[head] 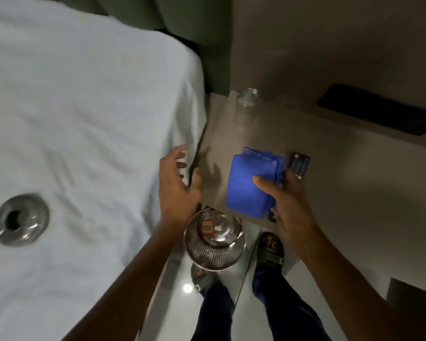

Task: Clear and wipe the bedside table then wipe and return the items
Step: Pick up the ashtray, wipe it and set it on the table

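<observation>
The right hand (288, 205) holds two things at once. Its thumb presses down on a folded blue cloth (250, 183), and its fingers wrap under the cloth and around a black remote control (299, 164). The remote sticks out past the far side of the cloth. Both are held over the gray tabletop (293, 134) of the bedside table.

The left hand (178, 183) holds nothing. Its fingers are spread wide, and it hangs over the edge of the bed (84, 107), just beside the tabletop.

A clear drinking glass (247, 98) stands at the far corner of the tabletop, near the wall. A round metal bin (214, 239) sits on the floor below the hands, with some trash inside it. A silver ashtray (21, 220) lies on the white bed sheet, well apart from the hands. The person's feet wear sandals (269, 247) on the shiny floor.
</observation>
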Available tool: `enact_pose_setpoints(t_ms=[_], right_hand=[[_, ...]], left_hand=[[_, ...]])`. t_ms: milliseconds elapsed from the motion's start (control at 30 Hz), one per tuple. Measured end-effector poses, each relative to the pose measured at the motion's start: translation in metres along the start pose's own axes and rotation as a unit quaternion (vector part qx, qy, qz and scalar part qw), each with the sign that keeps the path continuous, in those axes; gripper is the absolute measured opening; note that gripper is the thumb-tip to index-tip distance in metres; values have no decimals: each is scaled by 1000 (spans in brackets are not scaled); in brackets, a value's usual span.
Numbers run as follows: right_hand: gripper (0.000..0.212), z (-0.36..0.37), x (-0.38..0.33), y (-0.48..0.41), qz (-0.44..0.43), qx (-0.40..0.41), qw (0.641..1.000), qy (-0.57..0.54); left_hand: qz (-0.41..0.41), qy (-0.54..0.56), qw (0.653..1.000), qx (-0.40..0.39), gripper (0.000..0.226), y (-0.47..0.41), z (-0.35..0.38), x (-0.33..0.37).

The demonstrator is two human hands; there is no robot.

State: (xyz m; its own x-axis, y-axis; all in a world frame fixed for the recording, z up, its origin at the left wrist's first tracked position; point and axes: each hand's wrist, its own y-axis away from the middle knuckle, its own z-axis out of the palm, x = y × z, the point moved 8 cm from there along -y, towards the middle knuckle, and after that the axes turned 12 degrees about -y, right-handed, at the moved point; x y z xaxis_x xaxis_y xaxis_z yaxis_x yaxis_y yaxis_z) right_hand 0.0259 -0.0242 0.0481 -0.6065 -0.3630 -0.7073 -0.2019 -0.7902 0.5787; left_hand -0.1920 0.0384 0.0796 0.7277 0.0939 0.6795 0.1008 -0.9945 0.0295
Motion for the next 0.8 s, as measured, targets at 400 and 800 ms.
enact_pose_setpoints(t_ms=[400,800], right_hand=[[43,147,76,80,91,-133,976,145],[32,234,73,101,-67,-212,915,336]], left_hand=[[-375,-54,897,226,63,54,-259,-231],[-474,326,810,115,18,45,-236,-262]])
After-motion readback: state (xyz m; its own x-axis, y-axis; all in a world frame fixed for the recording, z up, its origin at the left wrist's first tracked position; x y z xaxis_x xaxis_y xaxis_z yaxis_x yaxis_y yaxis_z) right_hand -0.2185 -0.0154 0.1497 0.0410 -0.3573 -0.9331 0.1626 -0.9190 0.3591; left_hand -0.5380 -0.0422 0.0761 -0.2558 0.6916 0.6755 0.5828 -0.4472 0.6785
